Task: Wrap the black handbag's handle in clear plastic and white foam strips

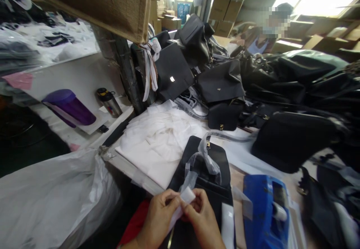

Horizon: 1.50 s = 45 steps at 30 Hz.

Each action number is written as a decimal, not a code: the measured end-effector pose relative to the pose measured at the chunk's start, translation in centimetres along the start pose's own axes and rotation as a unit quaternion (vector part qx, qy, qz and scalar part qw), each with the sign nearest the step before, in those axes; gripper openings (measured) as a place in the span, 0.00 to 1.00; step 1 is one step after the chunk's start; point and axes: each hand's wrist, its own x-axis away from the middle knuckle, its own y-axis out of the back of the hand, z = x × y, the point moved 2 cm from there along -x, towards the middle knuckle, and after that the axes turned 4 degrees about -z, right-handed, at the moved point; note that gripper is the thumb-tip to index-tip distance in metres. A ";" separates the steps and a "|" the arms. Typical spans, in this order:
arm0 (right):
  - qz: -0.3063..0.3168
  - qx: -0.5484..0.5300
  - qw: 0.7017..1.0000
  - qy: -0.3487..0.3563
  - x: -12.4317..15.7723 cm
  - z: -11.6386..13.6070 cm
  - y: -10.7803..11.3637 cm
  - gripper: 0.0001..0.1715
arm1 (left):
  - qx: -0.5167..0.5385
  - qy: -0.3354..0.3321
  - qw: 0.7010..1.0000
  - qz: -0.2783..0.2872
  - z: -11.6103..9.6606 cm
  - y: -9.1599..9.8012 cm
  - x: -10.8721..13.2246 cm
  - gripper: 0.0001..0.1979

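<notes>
A black bag (pixel 219 159) lies in front of me on the table, its strap (pixel 206 155) wrapped in clear plastic film. Above the bag's near part, my left hand (pixel 163 207) and my right hand (pixel 201 211) meet, both closed. Between their fingertips they pinch a strip of white wrapping sheet (pixel 187 194), part of which hangs down under the left thumb. A white strip (pixel 227 222) rests along the bag's right edge. Just right of the bag stands a blue tape dispenser (pixel 253 204).
White sheets (pixel 157 132) are heaped left of the bag. Black bags (pixel 174 69) pile up at the back and right. A purple jug (pixel 70 106) and a steel flask (pixel 110 102) stand on a left ledge. White plastic (pixel 56 200) bulges at lower left. Another person (pixel 258 42) is behind the pile.
</notes>
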 end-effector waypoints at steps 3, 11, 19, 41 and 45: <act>-0.001 0.026 1.000 0.009 -0.3 -0.4 0.2 0.20 | 0.044 0.035 0.998 -0.005 0.3 -0.1 -0.5 0.13; -0.072 0.023 0.996 0.046 -0.5 -1.1 -0.4 0.17 | 0.033 0.074 0.997 0.006 0.1 0.8 -1.5 0.16; -0.095 0.027 0.993 0.058 0.2 -0.2 -0.4 0.14 | -0.021 0.032 0.999 -0.004 0.5 0.3 -1.4 0.12; -0.025 0.002 1.000 0.018 0.3 -0.1 0.1 0.15 | -0.175 -0.069 0.982 0.006 -2.8 0.7 1.7 0.10; -0.023 -0.012 1.000 0.015 0.4 0.0 0.1 0.15 | -0.161 -0.082 0.982 0.046 -3.2 1.0 1.3 0.09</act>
